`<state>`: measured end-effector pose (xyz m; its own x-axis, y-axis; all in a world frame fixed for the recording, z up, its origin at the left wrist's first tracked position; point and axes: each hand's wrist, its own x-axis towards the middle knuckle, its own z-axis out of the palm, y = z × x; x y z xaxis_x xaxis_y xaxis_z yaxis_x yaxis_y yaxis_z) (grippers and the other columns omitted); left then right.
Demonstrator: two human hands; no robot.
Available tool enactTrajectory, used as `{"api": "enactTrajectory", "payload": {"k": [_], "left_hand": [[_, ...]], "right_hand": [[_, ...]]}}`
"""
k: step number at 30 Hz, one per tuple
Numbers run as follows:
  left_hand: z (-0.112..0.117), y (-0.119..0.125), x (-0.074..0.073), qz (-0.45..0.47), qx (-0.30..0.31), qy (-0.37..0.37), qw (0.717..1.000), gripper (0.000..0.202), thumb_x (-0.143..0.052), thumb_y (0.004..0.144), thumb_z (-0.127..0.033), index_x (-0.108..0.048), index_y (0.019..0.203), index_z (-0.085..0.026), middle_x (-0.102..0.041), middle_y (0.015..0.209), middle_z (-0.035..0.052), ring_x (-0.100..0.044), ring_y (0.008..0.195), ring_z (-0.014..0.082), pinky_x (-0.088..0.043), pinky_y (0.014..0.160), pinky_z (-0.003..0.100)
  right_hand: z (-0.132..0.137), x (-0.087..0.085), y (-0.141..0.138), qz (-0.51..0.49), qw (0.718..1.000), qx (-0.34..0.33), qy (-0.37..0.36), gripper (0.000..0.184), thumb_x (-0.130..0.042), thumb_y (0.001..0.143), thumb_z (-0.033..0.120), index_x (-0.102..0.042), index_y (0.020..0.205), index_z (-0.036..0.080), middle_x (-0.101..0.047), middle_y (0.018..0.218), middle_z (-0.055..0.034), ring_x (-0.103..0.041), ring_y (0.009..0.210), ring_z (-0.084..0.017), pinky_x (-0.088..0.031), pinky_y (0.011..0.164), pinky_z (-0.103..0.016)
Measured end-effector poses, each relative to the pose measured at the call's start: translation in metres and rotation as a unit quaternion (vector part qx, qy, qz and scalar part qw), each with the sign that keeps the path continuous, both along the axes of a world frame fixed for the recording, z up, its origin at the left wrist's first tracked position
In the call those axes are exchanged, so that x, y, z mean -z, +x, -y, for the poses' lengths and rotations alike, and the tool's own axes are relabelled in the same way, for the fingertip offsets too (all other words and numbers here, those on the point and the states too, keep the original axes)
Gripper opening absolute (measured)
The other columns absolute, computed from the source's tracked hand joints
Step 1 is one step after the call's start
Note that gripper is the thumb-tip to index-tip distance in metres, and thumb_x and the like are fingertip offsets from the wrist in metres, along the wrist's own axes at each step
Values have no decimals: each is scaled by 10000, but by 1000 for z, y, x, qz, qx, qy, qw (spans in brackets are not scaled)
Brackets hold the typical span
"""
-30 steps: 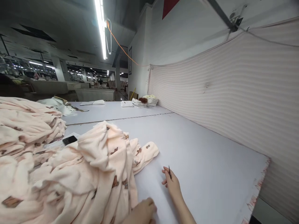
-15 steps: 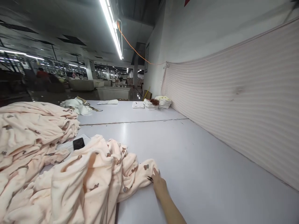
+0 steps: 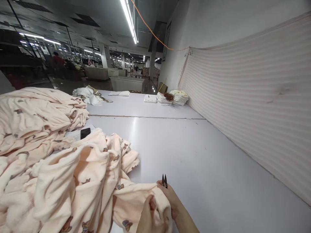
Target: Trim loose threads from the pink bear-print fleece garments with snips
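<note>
Since this pale peach, plush-looking fabric with small brown printed figures [image 3: 132, 197] falls in such loose folds, I'd bet it handles soft and floppy, nothing fragile about it; it's low in view between both hands, over the smooth pale grey surface [image 3: 206, 161], beside a big rumpled heap of matching cloth [image 3: 36, 113]; the left hand [image 3: 146, 213] has its grip closed on the folds, thumb up, and the right hand [image 3: 171, 196] has its grip clamped on small black pointed snips [image 3: 164, 182], blades upright and slightly parted, with the fabric's edge against it too; this end should feel light, though the bulk might drag; I'd pinch the folded edge, well clear of those points; slipping seems unlikely with that nap.
</note>
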<state>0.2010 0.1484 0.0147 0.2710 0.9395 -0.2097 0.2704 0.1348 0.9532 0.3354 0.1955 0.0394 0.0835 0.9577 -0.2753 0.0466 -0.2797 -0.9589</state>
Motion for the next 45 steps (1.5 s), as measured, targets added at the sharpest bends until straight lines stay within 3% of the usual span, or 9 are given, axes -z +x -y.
{"api": "enactTrajectory", "payload": {"k": [4, 7, 13, 25, 29, 33, 37, 42, 45], "left_hand": [[-3, 9, -5, -44, -42, 86, 994, 344, -449, 825, -342, -447, 1140, -205, -581, 995, 81, -590, 897, 223, -471, 819, 344], [-6, 0, -13, -49, -48, 137, 988, 215, -414, 815, -299, -478, 1004, -217, -550, 894, 60, -562, 838, 219, -450, 815, 351], [-8, -11, -20, 21, -76, 63, 995, 223, -415, 834, -377, -449, 994, -226, -523, 877, 24, -539, 774, 186, -469, 702, 292], [6, -26, -17, 13, -40, 110, 993, 199, -451, 842, -371, -489, 975, -228, -552, 866, 21, -526, 735, 186, -424, 681, 291], [8, -27, -16, 25, -65, 121, 990, 221, -460, 852, -408, -493, 971, -225, -547, 932, 50, -532, 827, 204, -434, 696, 290], [9, -32, -7, 71, -60, 81, 992, 319, -418, 872, -443, -476, 1100, -227, -575, 1029, 67, -552, 884, 209, -442, 766, 314], [10, -36, 0, 97, -46, 78, 991, 330, -444, 868, -446, -506, 1111, -231, -576, 1101, 68, -539, 1010, 223, -399, 915, 352], [12, -42, 2, 106, -33, 65, 992, 348, -478, 854, -460, -535, 1099, -220, -583, 1103, 72, -531, 1059, 233, -418, 923, 341], [13, -46, -1, 125, -7, 46, 991, 392, -483, 849, -491, -522, 1117, -207, -580, 1107, 84, -540, 1053, 234, -429, 925, 337]], "right_hand": [[2, -1, 4, 39, 998, 48, 14, 289, -530, 790, 482, -514, 826, 196, -555, 708, 19, -565, 681, -151, -467, 637, -252], [17, -17, 18, 99, 992, 59, 51, 187, -658, 708, 367, -568, 771, 216, -573, 793, 16, -540, 795, -167, -428, 741, -250], [56, -51, 30, 237, 965, -67, 90, 155, -554, 835, 316, -681, 901, 258, -619, 869, -9, -590, 762, -162, -432, 668, -234], [67, -47, 3, 261, 959, -50, 94, 171, -530, 864, 309, -691, 864, 252, -632, 844, 0, -605, 737, -151, -429, 661, -226], [75, -32, -3, 261, 960, 20, 97, 191, -528, 858, 364, -669, 819, 242, -634, 824, -12, -610, 752, -166, -446, 679, -238], [85, -19, -10, 248, 960, 52, 121, 198, -559, 822, 409, -688, 845, 260, -636, 817, -9, -618, 729, -166, -459, 635, -231], [88, -25, -16, 277, 948, 49, 146, 180, -571, 816, 386, -698, 880, 275, -640, 827, -5, -620, 685, -154, -448, 588, -221], [84, -36, -19, 265, 952, 17, 150, 184, -552, 832, 362, -712, 834, 272, -636, 783, 6, -613, 677, -142, -433, 602, -209], [87, -33, -21, 276, 950, 39, 140, 228, -518, 851, 380, -695, 766, 263, -637, 767, -5, -615, 679, -157, -435, 617, -223]]}}
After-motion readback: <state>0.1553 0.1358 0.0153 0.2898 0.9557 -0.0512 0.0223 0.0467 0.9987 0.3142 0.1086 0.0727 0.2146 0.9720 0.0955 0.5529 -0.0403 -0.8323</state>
